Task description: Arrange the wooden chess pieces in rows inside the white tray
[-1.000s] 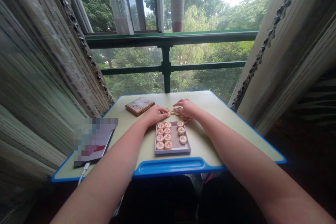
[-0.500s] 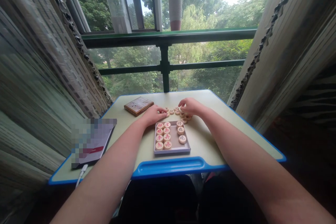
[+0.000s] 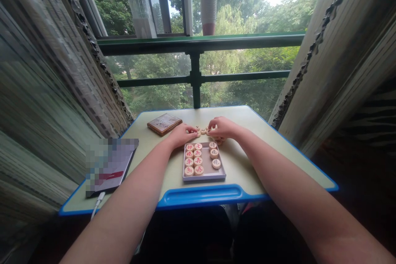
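Note:
Beyond the tray, my left hand (image 3: 183, 134) rests low on the table, its thumb and fingertips closed around a round wooden Chinese chess piece (image 3: 198, 133). Facing it, my right hand (image 3: 222, 127) has its fingers bent down, with thumb and forefinger on another piece (image 3: 207, 130) in the loose group. That hand partly covers the pieces beneath it. Between my forearms sits a shallow tray (image 3: 206, 178). Red-marked pieces (image 3: 198, 161) fill two columns on its left, and three dark-marked pieces (image 3: 216, 163) stand in a column at its right.
A flat brown-edged box lid (image 3: 164, 123) lies at the back left. On the left edge rests a tablet-like device (image 3: 114, 171) with a white cable (image 3: 98, 204). The pale table (image 3: 241, 169) has a blue rim and front groove (image 3: 201, 195). Curtains flank the railing.
My right hand has moved slightly left and down onto the loose pieces. The left hand stays nearly where it was. The pieces in the tray are unchanged.

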Tool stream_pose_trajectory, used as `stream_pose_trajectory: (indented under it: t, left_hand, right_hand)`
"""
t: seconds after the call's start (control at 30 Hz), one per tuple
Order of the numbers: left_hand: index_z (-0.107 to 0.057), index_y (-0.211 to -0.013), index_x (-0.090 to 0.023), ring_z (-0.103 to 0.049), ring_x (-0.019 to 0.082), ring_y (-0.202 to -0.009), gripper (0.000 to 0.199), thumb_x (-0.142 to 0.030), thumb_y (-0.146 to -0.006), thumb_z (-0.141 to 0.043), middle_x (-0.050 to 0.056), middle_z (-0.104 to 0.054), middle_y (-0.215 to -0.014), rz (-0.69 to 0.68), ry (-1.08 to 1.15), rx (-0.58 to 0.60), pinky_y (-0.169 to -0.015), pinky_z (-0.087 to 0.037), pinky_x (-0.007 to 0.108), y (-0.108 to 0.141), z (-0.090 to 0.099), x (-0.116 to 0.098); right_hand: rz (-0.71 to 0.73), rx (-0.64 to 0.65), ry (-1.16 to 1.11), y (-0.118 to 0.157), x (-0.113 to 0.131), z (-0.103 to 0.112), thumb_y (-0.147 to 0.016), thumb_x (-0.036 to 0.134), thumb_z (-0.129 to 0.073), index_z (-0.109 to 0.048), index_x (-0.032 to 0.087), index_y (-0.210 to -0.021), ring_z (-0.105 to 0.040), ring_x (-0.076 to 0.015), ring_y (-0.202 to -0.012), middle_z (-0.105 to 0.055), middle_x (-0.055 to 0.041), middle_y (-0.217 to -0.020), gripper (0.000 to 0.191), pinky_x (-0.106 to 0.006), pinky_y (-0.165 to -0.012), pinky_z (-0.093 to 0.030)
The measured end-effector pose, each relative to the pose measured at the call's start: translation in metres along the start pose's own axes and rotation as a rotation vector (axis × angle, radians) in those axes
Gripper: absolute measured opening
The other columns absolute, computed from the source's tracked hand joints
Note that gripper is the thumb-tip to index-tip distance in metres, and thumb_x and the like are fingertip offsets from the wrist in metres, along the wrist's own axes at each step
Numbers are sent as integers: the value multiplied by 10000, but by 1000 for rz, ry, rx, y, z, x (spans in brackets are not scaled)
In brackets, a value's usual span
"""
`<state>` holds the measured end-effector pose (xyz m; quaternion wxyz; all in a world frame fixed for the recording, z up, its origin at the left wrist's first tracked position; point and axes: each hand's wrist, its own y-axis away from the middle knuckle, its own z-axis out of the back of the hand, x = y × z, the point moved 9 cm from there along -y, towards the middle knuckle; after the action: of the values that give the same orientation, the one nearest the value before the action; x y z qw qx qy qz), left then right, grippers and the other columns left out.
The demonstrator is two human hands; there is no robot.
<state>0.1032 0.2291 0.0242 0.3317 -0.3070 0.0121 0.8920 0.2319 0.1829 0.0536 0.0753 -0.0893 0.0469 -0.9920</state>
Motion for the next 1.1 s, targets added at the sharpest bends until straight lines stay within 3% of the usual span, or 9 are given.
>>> stream_pose_trajectory:
  t: [0.17,0.37,0.53,0.67,0.9,1.0,1.1]
  left_hand:
    - [-727,-971,-207,-583,198,-794,390,-467,-693,-637,73,-667,-924,-11,2,-5,-704,-455,275,0,1,0]
    - [-728,-968,-207,-592,208,-819,386,-466,-696,-636,75,-671,-931,-11,14,2,-714,-459,278,1,1,-2]
    - [-726,-972,-201,-591,215,-853,379,-447,-697,-641,79,-676,-945,-3,24,1,-730,-460,279,2,1,-2]
    - [-728,-961,-206,-590,205,-831,380,-458,-688,-647,76,-670,-948,6,28,-5,-713,-460,278,1,1,0]
    - [-719,-841,-150,-579,172,-744,279,-362,-777,-548,67,-685,-838,-23,2,-207,-695,-444,277,3,21,-8]
    - [-711,-815,-154,-584,164,-718,268,-357,-783,-539,53,-694,-802,-54,30,-221,-668,-440,266,5,25,-17]
    - [-711,-797,-156,-593,168,-725,265,-356,-779,-537,48,-701,-789,-64,22,-217,-666,-436,263,6,26,-21]
  right_hand:
    - [-27,27,2,1,-3,-1,-724,391,-597,-714,170,-861,-578,-198,-838,-677,-73,-875,285,-243,-685,-425]
    - [32,65,-14,3,2,-2,-704,247,-600,-715,217,-950,-575,-197,-907,-663,-62,-947,274,-243,-755,-425]
    - [20,64,13,3,5,-4,-699,334,-624,-718,185,-903,-578,-215,-880,-666,-78,-924,270,-264,-730,-430]
    - [18,62,-2,3,5,-2,-691,307,-633,-723,185,-892,-578,-197,-852,-667,-67,-903,252,-243,-706,-421]
    - [-42,-208,-97,14,-8,44,-723,331,-606,-711,171,-836,-553,-154,-767,-637,-51,-847,222,-228,-671,-394]
    - [-57,-245,-195,21,-5,59,-720,347,-615,-698,178,-840,-537,-137,-734,-624,-37,-840,223,-221,-637,-386]
    - [-34,-231,-360,36,14,68,-731,351,-610,-670,178,-900,-500,-103,-636,-606,-19,-814,250,-205,-566,-373]
